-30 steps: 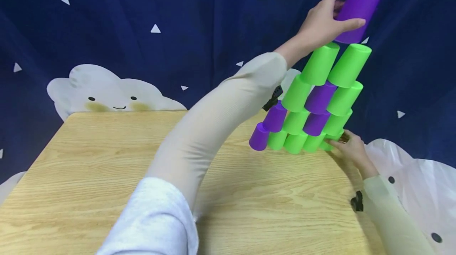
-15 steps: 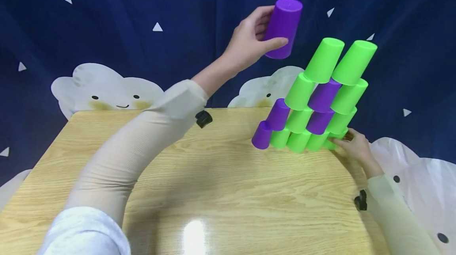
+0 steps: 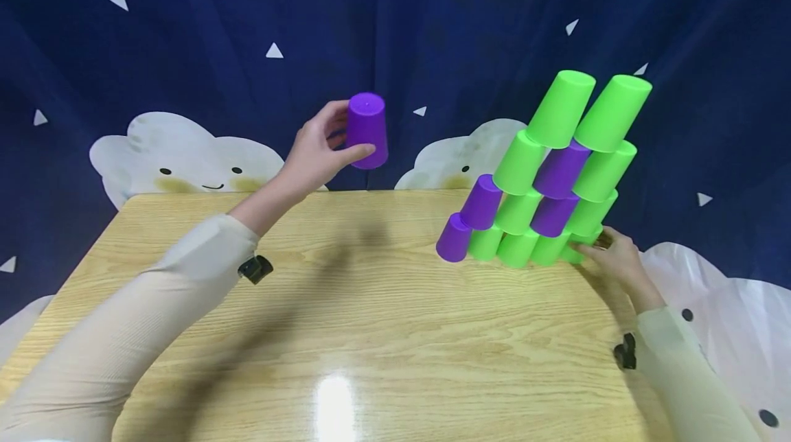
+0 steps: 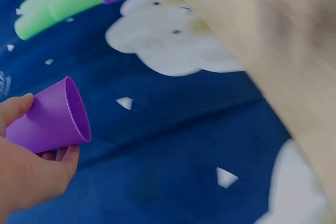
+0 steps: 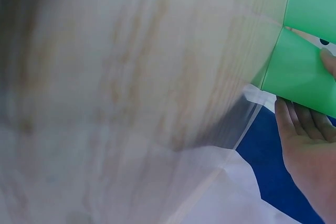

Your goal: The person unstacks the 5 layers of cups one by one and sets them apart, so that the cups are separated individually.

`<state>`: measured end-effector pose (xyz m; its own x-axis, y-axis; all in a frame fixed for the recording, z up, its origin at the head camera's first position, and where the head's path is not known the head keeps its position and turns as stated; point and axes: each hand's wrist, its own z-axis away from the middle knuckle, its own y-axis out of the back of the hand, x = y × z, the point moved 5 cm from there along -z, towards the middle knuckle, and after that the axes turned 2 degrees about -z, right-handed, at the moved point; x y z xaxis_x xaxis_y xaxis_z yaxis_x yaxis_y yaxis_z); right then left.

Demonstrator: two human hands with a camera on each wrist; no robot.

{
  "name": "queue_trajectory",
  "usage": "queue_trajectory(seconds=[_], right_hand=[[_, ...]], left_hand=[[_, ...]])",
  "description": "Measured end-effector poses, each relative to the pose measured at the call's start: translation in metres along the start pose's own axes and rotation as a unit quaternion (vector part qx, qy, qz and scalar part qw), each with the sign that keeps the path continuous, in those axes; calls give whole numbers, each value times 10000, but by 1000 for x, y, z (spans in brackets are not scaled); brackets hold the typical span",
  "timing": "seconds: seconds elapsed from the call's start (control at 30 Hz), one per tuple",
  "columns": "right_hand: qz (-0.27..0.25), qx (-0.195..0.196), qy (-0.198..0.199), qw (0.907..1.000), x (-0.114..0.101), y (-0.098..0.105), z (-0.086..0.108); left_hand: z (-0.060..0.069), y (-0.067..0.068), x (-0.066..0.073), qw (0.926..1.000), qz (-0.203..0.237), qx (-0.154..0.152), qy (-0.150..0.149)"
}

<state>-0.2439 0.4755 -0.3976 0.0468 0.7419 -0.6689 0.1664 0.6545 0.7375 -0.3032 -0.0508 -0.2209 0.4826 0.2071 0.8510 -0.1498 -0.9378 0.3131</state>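
Observation:
My left hand (image 3: 315,154) grips an upside-down purple cup (image 3: 367,132) in the air over the table's back edge; the left wrist view shows thumb and fingers around this cup (image 4: 50,119). At the right stands a leaning stack of green and purple upside-down cups, with two green cups (image 3: 562,110) on top and a purple cup (image 3: 454,238) at its lower left end. My right hand (image 3: 620,263) holds the green cup at the bottom right end; in the right wrist view its thumb and fingers lie on either side of that cup (image 5: 299,72).
The wooden table (image 3: 371,318) extends in front of the stack and to its left. Behind it hangs a dark blue curtain (image 3: 204,37) with white triangles and clouds. The stack stands near the table's right edge.
My left hand has moved left and down from above the stack, still gripping the purple cup. The right hand stays at the bottom right cup, and the stack keeps its shape.

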Motion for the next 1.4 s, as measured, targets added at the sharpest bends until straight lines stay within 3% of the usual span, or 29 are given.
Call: queue_trajectory(seconds=[0.17,0.43,0.67,0.83,0.9,1.03,1.4], right_hand=[[-7,35,60,10000,-1,1,0],[-41,43,83,9999,-3,2,-2],[-78,-24,-45,10000,0,-1,0],[-68,57,-10,10000,0,0,1],[-37,85,30,10000,-1,1,1],[-41,71,42,10000,0,1,2],[-86,37,45,9999,1,0,2]], left_hand=[[24,32,-35,9986,-358,176,355],[52,89,-87,9857,-837,384,1409],[80,136,-136,9678,-1286,395,2128],[100,166,-166,9495,-1662,402,2632],[108,175,-175,9419,-1763,414,2828],[120,189,-187,9339,-1822,415,3049],[137,208,-209,9230,-2000,457,3255]])
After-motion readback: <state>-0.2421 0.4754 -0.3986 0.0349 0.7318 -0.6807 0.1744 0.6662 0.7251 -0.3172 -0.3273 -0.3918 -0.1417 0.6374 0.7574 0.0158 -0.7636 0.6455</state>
